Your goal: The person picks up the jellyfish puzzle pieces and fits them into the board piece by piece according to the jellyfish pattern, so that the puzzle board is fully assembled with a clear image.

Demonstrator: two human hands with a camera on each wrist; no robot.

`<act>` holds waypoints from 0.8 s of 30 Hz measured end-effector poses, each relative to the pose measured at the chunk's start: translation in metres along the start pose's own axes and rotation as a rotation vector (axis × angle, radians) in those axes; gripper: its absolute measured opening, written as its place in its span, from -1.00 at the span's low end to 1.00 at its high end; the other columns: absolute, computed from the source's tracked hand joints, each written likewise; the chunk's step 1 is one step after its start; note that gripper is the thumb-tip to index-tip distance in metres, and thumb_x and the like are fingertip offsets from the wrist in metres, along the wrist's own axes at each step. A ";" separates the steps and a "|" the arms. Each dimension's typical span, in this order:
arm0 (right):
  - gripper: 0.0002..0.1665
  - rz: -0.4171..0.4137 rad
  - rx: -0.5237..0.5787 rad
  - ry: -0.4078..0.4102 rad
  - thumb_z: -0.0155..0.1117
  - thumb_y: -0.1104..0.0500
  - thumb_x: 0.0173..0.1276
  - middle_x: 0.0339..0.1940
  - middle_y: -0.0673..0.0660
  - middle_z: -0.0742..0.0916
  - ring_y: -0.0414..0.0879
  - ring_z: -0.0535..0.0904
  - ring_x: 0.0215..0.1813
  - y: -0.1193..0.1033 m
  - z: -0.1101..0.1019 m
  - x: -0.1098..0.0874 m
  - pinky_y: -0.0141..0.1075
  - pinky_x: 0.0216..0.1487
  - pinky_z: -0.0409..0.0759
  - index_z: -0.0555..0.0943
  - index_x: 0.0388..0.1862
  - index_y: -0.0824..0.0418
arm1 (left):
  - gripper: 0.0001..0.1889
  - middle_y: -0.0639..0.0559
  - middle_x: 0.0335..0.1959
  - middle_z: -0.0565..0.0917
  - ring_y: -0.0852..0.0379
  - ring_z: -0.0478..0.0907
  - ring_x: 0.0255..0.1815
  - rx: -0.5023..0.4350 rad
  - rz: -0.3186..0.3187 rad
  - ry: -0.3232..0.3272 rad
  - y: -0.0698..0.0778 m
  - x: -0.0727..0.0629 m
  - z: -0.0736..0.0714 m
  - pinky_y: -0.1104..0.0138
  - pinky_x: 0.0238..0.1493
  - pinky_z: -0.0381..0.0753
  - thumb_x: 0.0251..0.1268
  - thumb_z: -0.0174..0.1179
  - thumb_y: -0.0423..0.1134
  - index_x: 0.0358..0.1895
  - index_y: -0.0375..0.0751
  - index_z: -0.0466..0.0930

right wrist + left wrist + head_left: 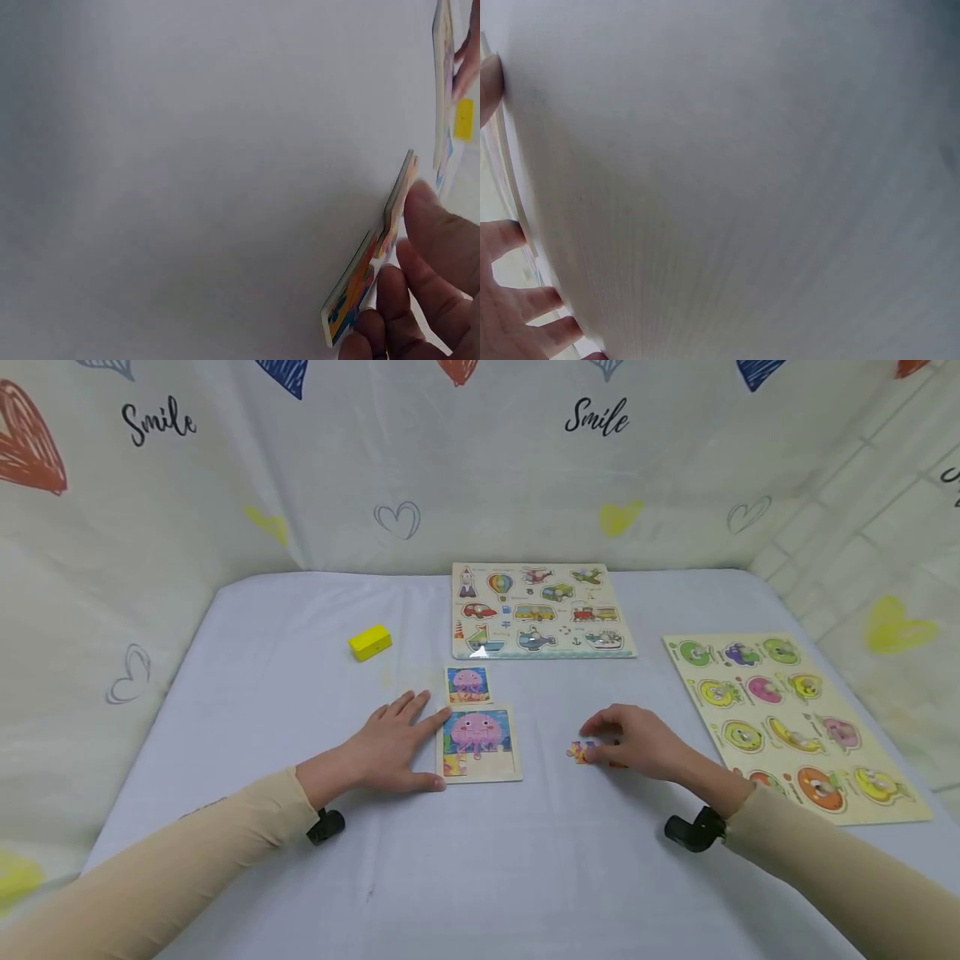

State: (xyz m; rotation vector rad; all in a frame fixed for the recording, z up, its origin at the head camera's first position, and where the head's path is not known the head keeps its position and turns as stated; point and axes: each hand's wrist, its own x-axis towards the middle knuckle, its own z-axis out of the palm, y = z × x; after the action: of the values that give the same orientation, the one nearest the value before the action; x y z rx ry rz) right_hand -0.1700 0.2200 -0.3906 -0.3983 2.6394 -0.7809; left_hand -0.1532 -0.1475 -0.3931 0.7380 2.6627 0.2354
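My left hand point(397, 742) lies with spread fingers beside a small framed jigsaw puzzle point(480, 778), its index finger and thumb at the left edge. The frame holds a pink jellyfish picture point(477, 732), with bare wood showing at the lower right. Directly above it is a smaller jellyfish picture card point(468, 685). To the right, my right hand point(637, 742) is over loose puzzle pieces, fingers bent and thumb apart from the index finger. One orange-and-yellow piece point(577, 752) shows by its thumb; another colourful piece point(350, 292) lies under the fingers in the right wrist view.
A yellow block point(371, 643) lies left of the card. At the back stands out a vehicle puzzle board point(543, 610), lying flat. A larger fruit puzzle board point(802, 727) lies right, partly behind my right forearm. White cloth point(465, 877) covers the table.
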 end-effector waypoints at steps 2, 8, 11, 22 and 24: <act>-0.65 -0.017 -0.031 0.008 0.53 0.14 0.26 0.03 0.19 0.74 0.11 0.57 0.12 0.001 0.000 0.000 0.11 0.26 0.54 0.72 -0.01 0.22 | 0.05 -0.31 0.69 -0.05 -0.38 -0.11 0.68 0.002 -0.001 0.002 0.000 0.000 0.000 -0.33 0.55 0.08 0.22 0.27 0.34 0.67 -0.03 0.03; -0.75 -0.053 -0.101 0.056 0.57 0.15 0.21 -0.14 0.11 0.74 0.01 0.55 -0.06 -0.001 0.004 0.000 -0.05 0.08 0.54 0.74 -0.16 0.18 | 0.05 -0.30 0.69 -0.05 -0.37 -0.12 0.68 0.000 -0.001 0.005 0.000 -0.001 0.001 -0.33 0.55 0.07 0.22 0.27 0.33 0.67 -0.03 0.02; -0.77 -0.051 -0.106 0.063 0.56 0.19 0.21 -0.18 0.09 0.74 -0.01 0.55 -0.09 -0.005 0.006 0.000 -0.08 0.04 0.55 0.72 -0.19 0.19 | 0.05 -0.30 0.69 -0.05 -0.37 -0.11 0.68 -0.001 -0.002 0.009 0.000 0.000 0.002 -0.33 0.55 0.07 0.22 0.28 0.33 0.67 -0.03 0.03; -0.85 -0.063 0.066 0.041 0.47 0.29 0.28 -0.32 0.06 0.73 -0.09 0.54 -0.32 -0.016 0.006 0.001 -0.34 -0.42 0.54 0.63 -0.28 0.17 | 0.05 -0.31 0.68 -0.04 -0.37 -0.11 0.68 -0.003 0.003 0.015 0.000 -0.001 0.003 -0.33 0.54 0.08 0.21 0.28 0.34 0.66 -0.03 0.04; -0.87 -0.056 0.133 0.037 0.46 0.28 0.30 -0.31 0.07 0.72 -0.08 0.56 -0.28 -0.022 0.008 0.006 -0.34 -0.37 0.57 0.66 -0.23 0.18 | 0.05 -0.31 0.68 -0.04 -0.37 -0.11 0.68 0.000 0.001 0.014 0.000 -0.001 0.002 -0.33 0.55 0.08 0.21 0.28 0.34 0.66 -0.03 0.04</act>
State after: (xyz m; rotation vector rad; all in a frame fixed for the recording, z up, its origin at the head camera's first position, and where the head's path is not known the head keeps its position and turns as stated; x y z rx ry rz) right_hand -0.1685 0.1963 -0.3854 -0.4267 2.6011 -0.9847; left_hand -0.1517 -0.1476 -0.3948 0.7405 2.6757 0.2420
